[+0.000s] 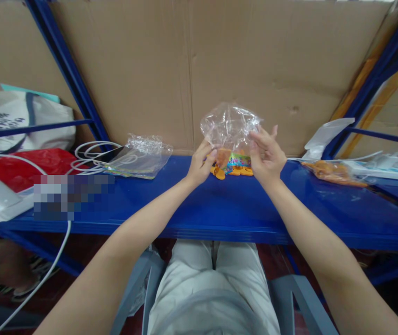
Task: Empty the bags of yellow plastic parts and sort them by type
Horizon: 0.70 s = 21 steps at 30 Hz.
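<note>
A clear plastic bag [229, 123] stands puffed up between my two hands over the blue shelf. My left hand [202, 162] grips its left side, fingers bent and thumb toward the bag. On the opposite side my right hand [266, 156] pinches the film between thumb and fingers, its little finger sticking out. Below and behind the film are several orange pieces [220, 173] and a colourful printed packet [239, 161]. Whether all of these lie inside the bag or partly on the shelf, I cannot tell.
Left on the blue shelf [192, 204] are a clear plastic packet [143, 158], coiled white cable [90, 156], a red bag [21, 165] and a white power strip [10, 204]. To the right lies a bag of orange pieces [331, 172]. Cardboard [150, 70] stands behind.
</note>
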{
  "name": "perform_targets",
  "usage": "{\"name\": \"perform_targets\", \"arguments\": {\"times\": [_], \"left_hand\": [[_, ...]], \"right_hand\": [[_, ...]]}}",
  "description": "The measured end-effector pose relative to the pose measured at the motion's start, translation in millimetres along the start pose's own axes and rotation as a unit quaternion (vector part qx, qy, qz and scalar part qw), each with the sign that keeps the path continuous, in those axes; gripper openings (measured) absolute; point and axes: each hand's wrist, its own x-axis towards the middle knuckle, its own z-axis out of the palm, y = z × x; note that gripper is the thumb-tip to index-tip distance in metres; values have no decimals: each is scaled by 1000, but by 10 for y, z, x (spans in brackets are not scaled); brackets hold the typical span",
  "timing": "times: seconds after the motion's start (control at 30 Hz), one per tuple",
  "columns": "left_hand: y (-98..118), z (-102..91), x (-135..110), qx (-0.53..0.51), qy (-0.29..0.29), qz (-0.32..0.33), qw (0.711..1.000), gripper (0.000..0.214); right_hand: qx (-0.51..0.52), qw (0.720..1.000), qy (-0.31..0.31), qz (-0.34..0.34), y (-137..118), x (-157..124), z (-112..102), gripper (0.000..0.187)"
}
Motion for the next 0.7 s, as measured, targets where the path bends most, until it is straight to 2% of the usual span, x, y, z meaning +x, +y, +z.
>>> {"name": "perform_targets", "arguments": {"times": [0.1,0.2,0.27,0.37,0.5,0.7], "left_hand": [[38,22,33,-82,45,-65,994,56],[9,39,94,-159,78,-180,968,52],[-48,28,131,-187,96,-249,945,46],[-149,-7,162,-192,121,-316,921,34],[-249,-19,149,-173,138,-362,905,22],[-358,25,101,-157,127,-373,906,26]], "right_hand": [[6,1000,2,2,-45,-13,-1,31],[38,999,-10,25,-92,-16,21,30],[73,995,-26,57,-104,-7,47,34],[120,983,-46,134,-61,27,93,44],[147,958,-53,239,77,79,134,45],[184,906,-48,378,225,98,164,31]]}}
